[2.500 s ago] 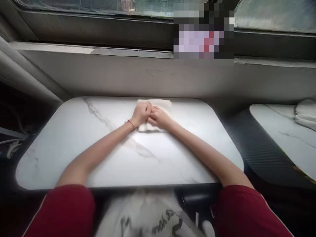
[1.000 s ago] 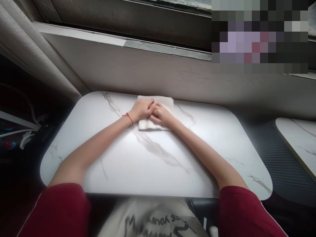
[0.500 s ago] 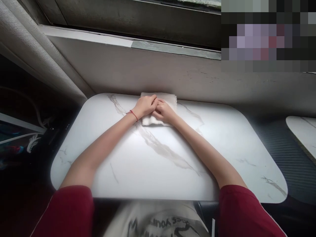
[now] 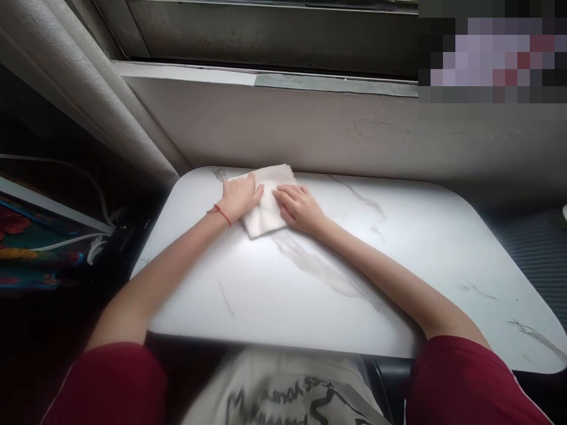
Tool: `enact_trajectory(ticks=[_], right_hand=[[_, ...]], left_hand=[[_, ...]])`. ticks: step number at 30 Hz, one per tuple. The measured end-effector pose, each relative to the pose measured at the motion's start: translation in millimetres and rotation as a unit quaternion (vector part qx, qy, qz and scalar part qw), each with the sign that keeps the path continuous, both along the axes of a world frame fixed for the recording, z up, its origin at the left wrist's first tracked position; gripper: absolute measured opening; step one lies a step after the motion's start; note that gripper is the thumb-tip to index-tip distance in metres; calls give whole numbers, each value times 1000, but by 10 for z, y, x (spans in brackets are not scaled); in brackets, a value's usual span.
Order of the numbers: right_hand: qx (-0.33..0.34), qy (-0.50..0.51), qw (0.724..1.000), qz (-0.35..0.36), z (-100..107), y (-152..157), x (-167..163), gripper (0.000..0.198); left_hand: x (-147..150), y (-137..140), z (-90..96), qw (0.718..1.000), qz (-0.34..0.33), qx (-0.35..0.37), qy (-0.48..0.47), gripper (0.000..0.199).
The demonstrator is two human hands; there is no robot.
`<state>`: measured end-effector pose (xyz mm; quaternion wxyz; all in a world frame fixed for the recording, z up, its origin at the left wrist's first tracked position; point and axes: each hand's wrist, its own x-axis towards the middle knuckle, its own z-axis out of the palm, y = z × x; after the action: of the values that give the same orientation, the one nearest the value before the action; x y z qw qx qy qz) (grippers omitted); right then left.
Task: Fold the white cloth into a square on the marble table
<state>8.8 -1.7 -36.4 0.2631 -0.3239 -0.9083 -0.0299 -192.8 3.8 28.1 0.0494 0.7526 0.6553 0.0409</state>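
Observation:
A folded white cloth lies turned at an angle near the far edge of a white marble-patterned tabletop. My left hand, with a red string at its wrist, is closed on the cloth's left side, the thumb pointing right across the top. Some of its fingertips are hidden. On the opposite side, my right hand rests palm down over the cloth's right edge. Its fingers reach out loosely to the left across the fabric and do not close around it. A small gap separates the two hands.
Behind the tabletop rises a pale wall under a window ledge. A light curtain hangs at the left, above white cables and a colourful patterned fabric. Dark ribbed material shows at the right.
My hands have moved apart from their overlapping position on the cloth. The cloth has turned and now sits aslant, shifted left along the tabletop. The view has swung slightly left.

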Motion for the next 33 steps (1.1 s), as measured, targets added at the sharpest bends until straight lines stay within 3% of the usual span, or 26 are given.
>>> enact_trajectory(ticks=[3, 7, 13, 18, 22, 25, 27, 33], right_hand=[[-5, -11, 999, 33, 12, -229, -180, 47], [1, -7, 996, 90, 77, -568, -370, 47], [2, -26, 976, 214, 141, -1034, -682, 37], [41, -52, 946, 316, 97, -1286, -994, 39], [106, -75, 919, 373, 154, -1309, -1220, 35], [150, -94, 908, 380, 222, -1211, -1334, 29], [158, -99, 915, 358, 241, -1085, -1364, 30], [109, -116, 958, 237, 160, -418, -1134, 41]], left_hand=[[-154, -307, -89, 997, -13, 68, 27, 46], [-399, -707, -106, 989, -57, 135, 26, 37], [-772, -1358, 5, 983, -151, 87, -54, 39], [-1068, -1968, 46, 991, -73, 107, 14, 39], [-1308, -2301, 106, 990, 4, 116, 81, 37], [-1437, -2286, 124, 992, 14, 95, 80, 42], [-1480, -2114, 110, 995, 0, 76, 65, 48], [-1348, -1060, 39, 995, -78, 41, 40, 59]])
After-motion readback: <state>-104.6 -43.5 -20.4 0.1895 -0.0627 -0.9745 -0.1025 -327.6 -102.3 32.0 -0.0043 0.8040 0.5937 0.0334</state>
